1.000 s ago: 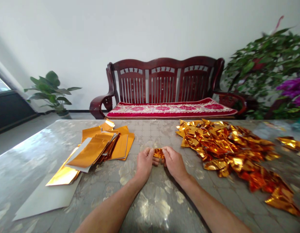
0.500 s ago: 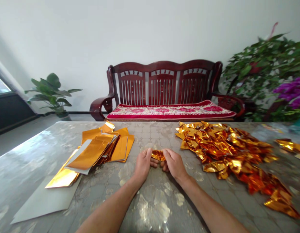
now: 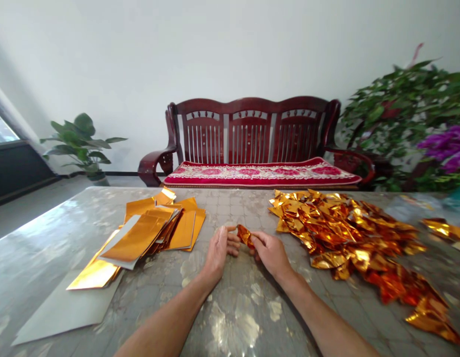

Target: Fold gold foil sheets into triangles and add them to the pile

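A small folded piece of shiny gold foil paper (image 3: 244,235) is pinched in my right hand (image 3: 270,251), by its right end. Just left of it my left hand (image 3: 219,249) has its fingers apart, the fingertips close to the paper's free end; whether they touch it I cannot tell. Left of my hands lies a loose stack of flat gold foil sheets (image 3: 141,233), some showing grey backs. To the right spreads a large heap of folded gold foil pieces (image 3: 326,223).
Both hands are over a patterned grey table (image 3: 237,307). A pale flat sheet (image 3: 70,310) lies under the stack at left. Clear plastic (image 3: 412,206) rests at the far right. Behind the table stand a dark red wooden bench (image 3: 250,131) and potted plants (image 3: 83,141).
My left hand has let go of the foil piece and its fingers have opened. The piece has tilted, its left end up, and stays in my right hand.
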Demonstrator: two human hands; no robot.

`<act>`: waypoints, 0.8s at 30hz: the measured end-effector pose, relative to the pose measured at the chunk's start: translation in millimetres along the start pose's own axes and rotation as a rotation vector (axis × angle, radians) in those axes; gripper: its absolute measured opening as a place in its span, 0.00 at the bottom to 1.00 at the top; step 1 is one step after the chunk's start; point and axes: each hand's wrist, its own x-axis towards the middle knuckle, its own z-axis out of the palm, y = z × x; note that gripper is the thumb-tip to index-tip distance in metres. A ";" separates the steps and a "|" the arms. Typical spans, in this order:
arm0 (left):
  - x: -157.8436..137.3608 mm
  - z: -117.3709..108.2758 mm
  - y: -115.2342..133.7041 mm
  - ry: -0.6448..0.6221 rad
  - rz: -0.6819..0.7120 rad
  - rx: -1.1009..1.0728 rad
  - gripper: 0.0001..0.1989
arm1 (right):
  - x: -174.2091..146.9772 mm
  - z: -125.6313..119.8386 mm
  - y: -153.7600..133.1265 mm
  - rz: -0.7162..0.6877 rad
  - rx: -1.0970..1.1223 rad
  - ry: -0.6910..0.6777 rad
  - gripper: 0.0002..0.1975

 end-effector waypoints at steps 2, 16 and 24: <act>-0.4 0.3 0.1 0.004 0.006 -0.012 0.33 | -1.4 4.3 -0.4 0.051 0.099 0.012 0.20; 0.9 5.5 5.4 0.031 0.049 0.038 0.21 | 0.8 6.7 -3.0 0.194 0.370 -0.052 0.23; 6.8 0.9 4.0 0.015 -0.039 -0.124 0.23 | 2.0 1.5 -5.8 0.203 0.269 -0.186 0.20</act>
